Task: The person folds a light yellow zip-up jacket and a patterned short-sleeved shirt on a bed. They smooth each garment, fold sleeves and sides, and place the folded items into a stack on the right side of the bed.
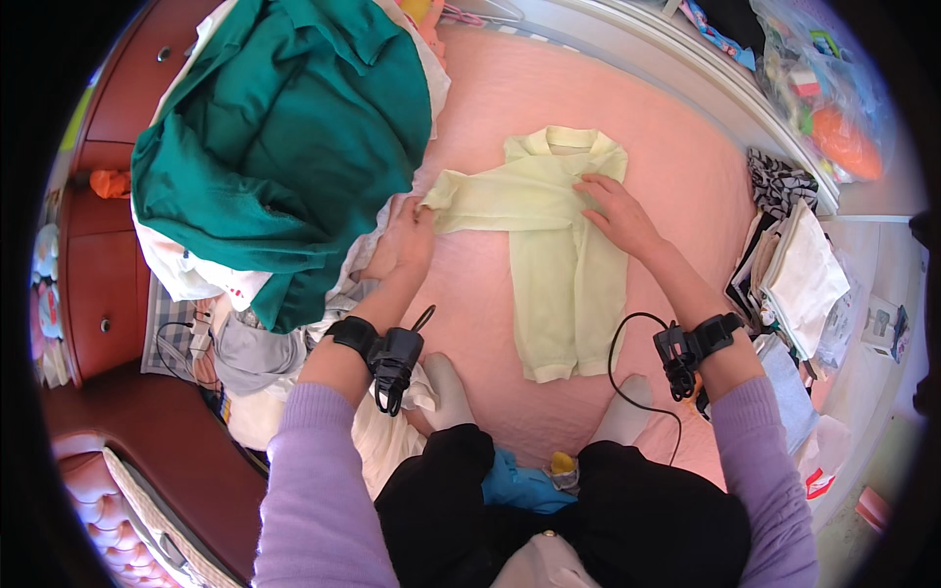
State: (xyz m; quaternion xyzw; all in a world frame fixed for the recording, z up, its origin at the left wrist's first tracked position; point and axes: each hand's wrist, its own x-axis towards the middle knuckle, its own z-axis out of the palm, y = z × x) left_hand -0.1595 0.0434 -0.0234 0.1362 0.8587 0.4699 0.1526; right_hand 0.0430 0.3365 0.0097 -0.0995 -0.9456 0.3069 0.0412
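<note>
A pale yellow-green long-sleeved shirt [554,284] lies on the pink bedsheet, its collar at the far end. One of its sleeves stretches out to the left across the sheet. At the end of that sleeve my left hand [410,235] is closed on the cuff. My right hand [616,211] lies on the upper right of the shirt, palm down with its fingers apart. The shirt's other sleeve is not clearly visible. Each of my forearms wears a black strapped device with a cable.
A heap of clothes topped by a dark green sweatshirt [284,137] rises at the left. Folded clothes [799,279] are stacked at the right. Grey and white garments [260,353] lie near my left forearm. A blue cloth [524,482] sits between my legs. A red-brown cabinet [103,284] stands far left.
</note>
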